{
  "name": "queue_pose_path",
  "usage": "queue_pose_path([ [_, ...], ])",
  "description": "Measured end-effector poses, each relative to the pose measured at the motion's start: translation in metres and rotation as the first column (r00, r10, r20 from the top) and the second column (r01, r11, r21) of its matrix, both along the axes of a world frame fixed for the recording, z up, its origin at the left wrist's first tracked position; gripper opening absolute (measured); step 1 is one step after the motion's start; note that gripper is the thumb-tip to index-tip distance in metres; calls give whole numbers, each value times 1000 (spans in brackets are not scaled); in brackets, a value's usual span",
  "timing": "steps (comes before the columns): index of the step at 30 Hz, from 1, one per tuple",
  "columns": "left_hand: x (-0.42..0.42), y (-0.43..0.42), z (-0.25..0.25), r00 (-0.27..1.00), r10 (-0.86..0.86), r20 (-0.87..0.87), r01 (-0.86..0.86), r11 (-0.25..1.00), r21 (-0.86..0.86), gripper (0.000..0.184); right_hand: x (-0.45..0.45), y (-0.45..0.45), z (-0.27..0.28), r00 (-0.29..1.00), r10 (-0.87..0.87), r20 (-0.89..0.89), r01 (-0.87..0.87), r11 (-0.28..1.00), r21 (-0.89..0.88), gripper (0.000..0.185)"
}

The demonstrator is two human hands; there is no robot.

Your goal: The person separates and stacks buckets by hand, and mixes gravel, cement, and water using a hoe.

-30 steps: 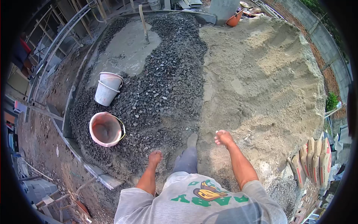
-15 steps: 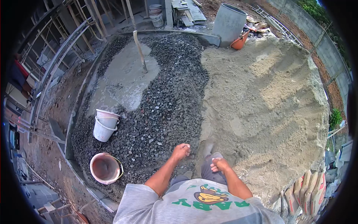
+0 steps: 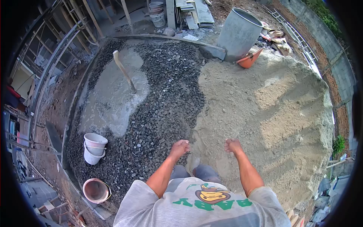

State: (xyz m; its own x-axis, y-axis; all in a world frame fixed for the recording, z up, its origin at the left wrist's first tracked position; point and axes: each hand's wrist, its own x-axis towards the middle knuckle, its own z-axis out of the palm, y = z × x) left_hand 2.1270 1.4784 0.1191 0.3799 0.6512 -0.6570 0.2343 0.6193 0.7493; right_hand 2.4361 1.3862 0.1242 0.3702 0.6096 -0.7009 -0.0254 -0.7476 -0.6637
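My left hand (image 3: 179, 148) is held over the dark gravel (image 3: 166, 109), near the gravel's border with the sand. Its fingers are curled closed, and nothing shows in them. Over the edge of the sand (image 3: 242, 113), my right hand (image 3: 232, 145) is likewise closed with no object visible. Both forearms reach forward, apart from each other, and neither hand touches anything. To the left on the gravel are white nested buckets (image 3: 94, 148) and, closer to me, an open pail (image 3: 96, 190). A wooden handle (image 3: 124, 72) stands tilted in the wet grey mix (image 3: 107, 96).
A tall grey drum (image 3: 239, 34) stands at the back, with an orange hard-hat-shaped container (image 3: 249, 58) against its base. A low concrete curb (image 3: 73, 102) borders the gravel. Ladder (image 3: 293, 36) and block wall (image 3: 340, 72) are at right; wooden boards (image 3: 194, 13) lie behind.
The view has shifted forward toward the sand side. My right hand has moved outward to the right and forward, away from my leg. My left hand stays over the gravel, still closed.
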Motion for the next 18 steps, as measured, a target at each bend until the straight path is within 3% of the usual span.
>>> queue_pose_path([
  [5, 62, 103, 34, 996, 81, -23, -79, 993, 90, 31, 51, 107, 81, 994, -26, -104, 37, 994, 106, 27],
  [12, 98, 186, -23, 973, 170, -154, -185, 978, -95, 24, 68, 245, 62, 910, 151, -386, -137, 989, 63, 33],
  [15, 121, 254, -72, 962, 156, -226, -194, 968, -159, 23, 115, 342, 38, 933, 143, -330, -122, 989, 84, 34],
  [18, 167, 361, -98, 942, 170, -291, -227, 958, -176, 23, 182, 443, 16, 981, 188, -55, -189, 982, 3, 31],
])
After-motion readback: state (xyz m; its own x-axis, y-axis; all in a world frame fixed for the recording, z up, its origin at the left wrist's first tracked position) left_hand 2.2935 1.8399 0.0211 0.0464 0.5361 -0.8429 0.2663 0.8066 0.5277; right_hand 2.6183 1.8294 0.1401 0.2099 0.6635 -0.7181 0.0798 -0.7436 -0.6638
